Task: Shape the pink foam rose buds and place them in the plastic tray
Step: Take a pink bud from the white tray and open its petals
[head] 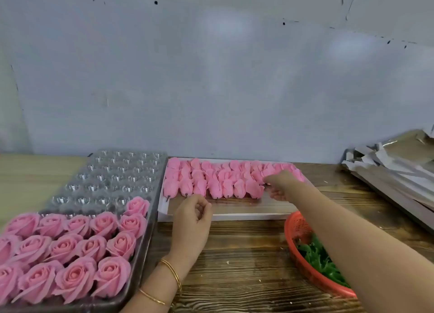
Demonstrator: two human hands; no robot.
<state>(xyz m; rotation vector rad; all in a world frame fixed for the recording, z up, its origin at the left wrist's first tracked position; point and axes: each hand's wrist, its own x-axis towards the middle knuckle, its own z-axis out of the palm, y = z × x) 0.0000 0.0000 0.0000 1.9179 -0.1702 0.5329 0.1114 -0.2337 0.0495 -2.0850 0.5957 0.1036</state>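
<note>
A clear plastic tray with round cups lies at the left; its near rows hold several shaped pink roses. To its right a white flat box carries rows of unshaped pink foam buds. My right hand reaches over the right end of the front bud row, fingers curled around a bud there. My left hand hovers at the box's near edge, fingers loosely curled with nothing in them.
An orange mesh basket with green leaf pieces stands at the right under my right forearm. Stacked grey cardboard strips lie at the far right. A pale wall rises right behind the wooden table.
</note>
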